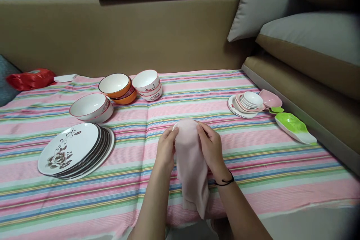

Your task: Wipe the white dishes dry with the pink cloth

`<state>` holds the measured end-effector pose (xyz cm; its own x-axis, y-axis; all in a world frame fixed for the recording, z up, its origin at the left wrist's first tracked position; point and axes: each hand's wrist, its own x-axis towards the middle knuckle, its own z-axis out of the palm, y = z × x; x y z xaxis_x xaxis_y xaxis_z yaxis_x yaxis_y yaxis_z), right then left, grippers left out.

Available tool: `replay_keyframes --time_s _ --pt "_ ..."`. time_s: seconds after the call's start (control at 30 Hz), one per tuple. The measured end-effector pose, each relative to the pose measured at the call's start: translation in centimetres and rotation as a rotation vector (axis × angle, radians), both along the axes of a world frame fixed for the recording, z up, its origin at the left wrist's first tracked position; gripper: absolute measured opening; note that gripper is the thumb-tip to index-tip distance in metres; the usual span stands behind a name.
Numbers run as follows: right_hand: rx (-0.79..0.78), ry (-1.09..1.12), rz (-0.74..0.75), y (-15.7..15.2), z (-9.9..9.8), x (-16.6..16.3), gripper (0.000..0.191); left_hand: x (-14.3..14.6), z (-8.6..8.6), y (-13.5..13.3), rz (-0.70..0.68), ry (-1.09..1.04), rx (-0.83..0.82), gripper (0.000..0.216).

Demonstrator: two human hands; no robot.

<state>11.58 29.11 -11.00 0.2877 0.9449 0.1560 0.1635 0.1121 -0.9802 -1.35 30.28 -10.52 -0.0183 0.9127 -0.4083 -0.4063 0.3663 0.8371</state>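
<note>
A pale pink cloth [191, 161] hangs between my hands over the front part of the bedding. My left hand [168, 146] is closed at its upper left side, the thumb near a thin white rim that peeks out there. Most of whatever has that rim is covered by the cloth. On the other side, my right hand [210, 146] grips the cloth's upper right edge, its thumb on top. The cloth's lower end droops loosely toward my lap.
On the striped sheet [185, 86], patterned plates [70, 150] are stacked at left, with white bowls [90, 107], orange bowls [115, 84] and more bowls [146, 82] behind. Small dishes [250, 101], a pink dish [270, 99] and a green dish [294, 125] sit right, beside cushions [312, 37].
</note>
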Motion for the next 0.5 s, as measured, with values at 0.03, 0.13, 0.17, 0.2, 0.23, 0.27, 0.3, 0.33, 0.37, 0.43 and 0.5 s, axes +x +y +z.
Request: replay_keyframes --time_s 0.03,0.13,0.17,0.2,0.23,0.27,0.3,0.33,0.37,0.43,0.5 --pt "0.002 0.004 -0.005 0.1 0.1 0.0 0.035 -0.1 0.0 0.0 0.022 -0.022 0.004 0.032" --pt "-0.01 0.015 0.0 0.2 0.1 0.0 0.034 -0.3 0.3 0.1 0.07 -0.077 0.036 0.032" --pt "-0.015 0.016 0.011 0.2 0.2 -0.1 0.033 -0.3 0.4 0.1 0.081 -0.085 0.042 0.032" --pt "-0.02 0.017 0.022 0.3 0.2 -0.2 0.033 -0.3 0.5 0.0 0.086 -0.088 0.043 0.032" --pt "-0.023 0.016 0.034 0.3 0.2 -0.3 0.032 -0.3 0.6 0.0 0.086 -0.087 0.041 0.033" --pt "-0.025 0.013 0.044 0.3 0.3 -0.5 0.032 -0.2 0.7 0.0 0.083 -0.081 0.041 0.034" --pt "-0.026 0.008 0.052 0.4 0.3 -0.6 0.032 -0.1 0.7 0.0 0.08 -0.073 0.044 0.036" --pt "-0.026 -0.003 0.057 0.4 0.3 -0.7 0.032 -0.1 0.7 0.0 0.081 -0.062 0.05 0.039" --pt "-0.022 -0.019 0.054 0.4 0.3 -0.8 0.032 0.0 0.7 0.0 0.088 -0.051 0.058 0.043" --pt "0.006 -0.067 0.021 0.4 0.4 -0.9 0.032 0.0 0.7 0.0 0.115 -0.02 0.073 0.047" --pt "0.08 -0.128 -0.033 0.3 0.4 -1.0 0.032 -0.1 0.6 0.0 0.142 0.042 0.085 0.044"
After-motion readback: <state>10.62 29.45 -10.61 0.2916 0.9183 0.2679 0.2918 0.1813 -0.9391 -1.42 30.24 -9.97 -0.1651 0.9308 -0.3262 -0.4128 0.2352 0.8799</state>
